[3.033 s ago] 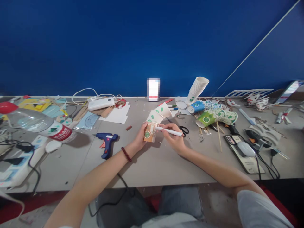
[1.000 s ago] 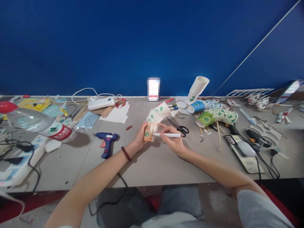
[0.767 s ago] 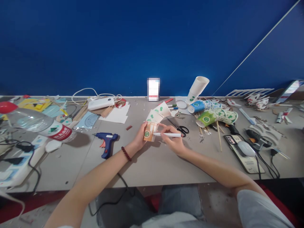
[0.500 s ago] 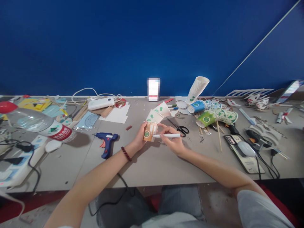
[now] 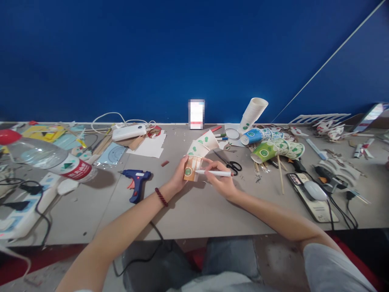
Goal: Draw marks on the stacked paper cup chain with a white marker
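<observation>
Your fingers [image 5: 182,175] on the left hand [image 5: 178,178] are curled around the brown paper cup [image 5: 191,168], holding it just above the bench [image 5: 194,211] with its mouth tilted up and away from you. On your right hand [image 5: 223,180], the fingers are pinched narrow on a white marker [image 5: 214,173], which lies almost level with its tip touching the cup's side near the round green logo.

That cup looks light and thin-walled, so it will likely dent under a hard squeeze and skate away under a loose one. Your best hold is probably around the lower body near the stiffer base, with the thumb opposite the other fingers, which is about where you have it now. The marker is rigid and light; gripping it close to the tip, as you do, should give the steadiest line on a curved, yielding wall.

Two more white cups with green spots [image 5: 204,144] fan out from the brown one's mouth, apparently joined to it, so the whole piece may feel top-heavy.

Black scissors [image 5: 231,164] lie just beyond your right hand. A blue glue gun [image 5: 136,182] sits near your left wrist, and a stack of printed cups [image 5: 275,148] lies on its side well to the right. A water bottle [image 5: 45,158] lies far left.
</observation>
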The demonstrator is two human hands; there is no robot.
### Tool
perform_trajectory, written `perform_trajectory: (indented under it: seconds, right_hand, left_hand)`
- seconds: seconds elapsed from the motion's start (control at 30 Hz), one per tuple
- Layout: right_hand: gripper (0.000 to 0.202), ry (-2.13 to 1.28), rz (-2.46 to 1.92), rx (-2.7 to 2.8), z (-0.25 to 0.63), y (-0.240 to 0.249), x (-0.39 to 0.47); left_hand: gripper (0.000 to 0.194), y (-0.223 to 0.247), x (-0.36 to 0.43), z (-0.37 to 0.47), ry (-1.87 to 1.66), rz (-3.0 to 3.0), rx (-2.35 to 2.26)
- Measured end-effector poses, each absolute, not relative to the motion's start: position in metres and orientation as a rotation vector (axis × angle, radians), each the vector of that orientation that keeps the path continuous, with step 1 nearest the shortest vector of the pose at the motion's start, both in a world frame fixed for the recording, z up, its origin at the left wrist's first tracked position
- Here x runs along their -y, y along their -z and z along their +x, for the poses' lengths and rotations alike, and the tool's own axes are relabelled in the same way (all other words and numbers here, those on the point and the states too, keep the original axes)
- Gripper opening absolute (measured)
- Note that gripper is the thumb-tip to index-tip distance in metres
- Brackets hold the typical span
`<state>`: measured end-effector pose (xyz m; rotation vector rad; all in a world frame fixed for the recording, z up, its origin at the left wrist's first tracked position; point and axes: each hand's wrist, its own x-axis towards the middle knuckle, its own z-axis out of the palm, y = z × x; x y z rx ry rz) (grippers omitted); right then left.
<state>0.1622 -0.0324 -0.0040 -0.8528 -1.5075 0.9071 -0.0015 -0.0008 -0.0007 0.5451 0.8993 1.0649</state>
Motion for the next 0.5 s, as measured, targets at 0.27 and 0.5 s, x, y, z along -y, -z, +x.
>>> perform_trajectory:
  seconds: [0.27,0.5]
  right_hand:
    - [0.008,-0.874,-0.893,1.505,0.1624,0.0039,0.0321]
    - [0.007,-0.783,-0.936,1.497,0.1628,0.0039,0.0292]
  left_hand:
    - [0.036,0.0013,0.0007,-0.001,-1.073,0.527,-0.906]
    - [0.034,0.0017,0.0008,-0.0008,-1.086,0.553,-0.859]
